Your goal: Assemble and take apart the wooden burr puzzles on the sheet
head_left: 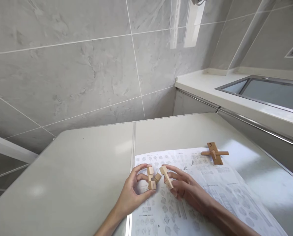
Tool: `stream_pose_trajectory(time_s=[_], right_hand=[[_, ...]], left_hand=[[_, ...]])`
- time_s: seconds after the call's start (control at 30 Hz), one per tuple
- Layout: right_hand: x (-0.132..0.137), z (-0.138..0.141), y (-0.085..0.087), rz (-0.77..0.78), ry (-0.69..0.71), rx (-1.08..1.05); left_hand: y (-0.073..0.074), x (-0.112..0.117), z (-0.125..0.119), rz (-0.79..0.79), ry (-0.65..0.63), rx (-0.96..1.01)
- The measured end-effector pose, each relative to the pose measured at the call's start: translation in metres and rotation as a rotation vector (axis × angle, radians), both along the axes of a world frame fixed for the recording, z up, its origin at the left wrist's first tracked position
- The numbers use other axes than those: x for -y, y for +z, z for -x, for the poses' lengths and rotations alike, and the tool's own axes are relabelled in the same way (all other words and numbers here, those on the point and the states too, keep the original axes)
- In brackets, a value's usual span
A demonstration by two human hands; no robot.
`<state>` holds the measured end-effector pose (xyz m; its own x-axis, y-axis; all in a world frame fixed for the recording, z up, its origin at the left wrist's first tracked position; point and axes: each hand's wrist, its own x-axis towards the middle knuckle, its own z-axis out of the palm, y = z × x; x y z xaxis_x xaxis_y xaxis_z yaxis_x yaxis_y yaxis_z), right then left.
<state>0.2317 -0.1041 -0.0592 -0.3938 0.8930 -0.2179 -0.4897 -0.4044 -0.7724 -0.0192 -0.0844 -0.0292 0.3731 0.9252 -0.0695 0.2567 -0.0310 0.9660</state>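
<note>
My left hand (131,188) pinches a pale notched wooden puzzle piece (150,177) between thumb and fingers, its long side pointing away from me. Another small block end (157,177) juts out on its right side; whether the two are joined I cannot tell. Just to the right, my right hand (185,183) grips a second notched wooden puzzle piece (167,177), held at a slant. A narrow gap separates the pieces. Both hands are over a printed sheet (161,209) covered with small puzzle drawings.
A brown wooden cross-shaped puzzle (215,153) sits on the sheet's far right part. The pale table (87,170) has a seam near the sheet's left edge. Behind it is a grey tiled wall (75,72); a counter (200,83) with a sink (266,93) stands at right.
</note>
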Motion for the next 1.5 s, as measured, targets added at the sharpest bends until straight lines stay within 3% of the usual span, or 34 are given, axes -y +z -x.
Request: stream_pose_trajectory(time_s=[0.13,0.37,0.67,0.9,1.13,1.5], right_hand=[[0.0,0.002,0.003,0.089,0.013,-0.1],[0.001,0.003,0.004,0.044,0.042,-0.127],[0.001,0.0,0.005,-0.13,0.094,0.131],[-0.005,-0.009,0.003,-0.24,0.07,0.173],[-0.005,-0.011,0.0,-0.225,0.042,0.316],[-0.001,-0.004,0.002,-0.18,-0.026,0.29]], left_hand=[[0.006,0.003,-0.014,0.013,0.003,-0.036],[0.001,0.011,-0.033,0.036,-0.022,0.078],[-0.012,0.015,-0.029,0.034,-0.017,0.127],[-0.012,0.012,-0.029,0.03,0.029,0.101],[-0.007,0.015,-0.031,0.052,0.043,0.11],[-0.007,0.018,-0.03,0.203,-0.072,0.255]])
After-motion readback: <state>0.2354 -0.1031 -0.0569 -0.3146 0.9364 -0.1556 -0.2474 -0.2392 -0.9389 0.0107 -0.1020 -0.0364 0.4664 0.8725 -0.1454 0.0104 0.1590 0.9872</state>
